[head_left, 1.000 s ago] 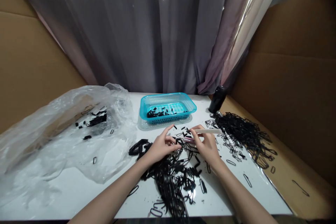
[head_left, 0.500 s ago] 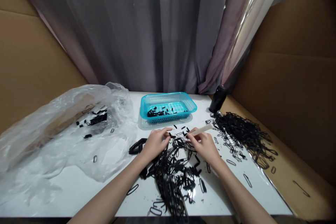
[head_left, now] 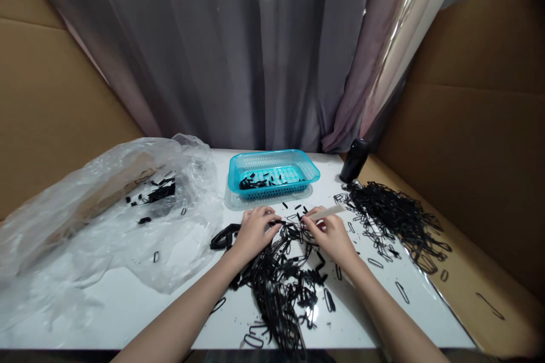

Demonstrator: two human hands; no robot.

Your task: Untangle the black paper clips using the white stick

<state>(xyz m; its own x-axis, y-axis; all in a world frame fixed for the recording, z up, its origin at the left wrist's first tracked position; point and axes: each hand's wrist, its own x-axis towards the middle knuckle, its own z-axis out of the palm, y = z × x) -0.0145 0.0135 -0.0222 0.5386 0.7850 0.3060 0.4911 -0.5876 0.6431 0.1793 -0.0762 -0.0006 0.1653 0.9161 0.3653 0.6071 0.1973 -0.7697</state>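
At the far end of a tangled heap of black rubber-like loops and strips (head_left: 276,300), my left hand (head_left: 255,232) is curled with its thumb and fingertips closed on a small black piece (head_left: 278,222). My right hand (head_left: 330,233) grips a slim white-handled tool (head_left: 326,212), whose handle slants up to the right. Its working tip is too small to make out, close to the left fingertips. A few short black pieces (head_left: 298,206) lie on the white table just beyond both hands.
A blue plastic basket (head_left: 275,191) holding short black pieces stands behind the hands. Clear plastic sheeting (head_left: 128,238) covers the left side. On the right are a second heap of black loops (head_left: 392,212) and a dark cylinder (head_left: 354,160). Cardboard walls (head_left: 477,125) flank the table.
My left fingers have closed in on the small black piece and moved slightly right. My right hand and the white-handled tool have shifted only a little.
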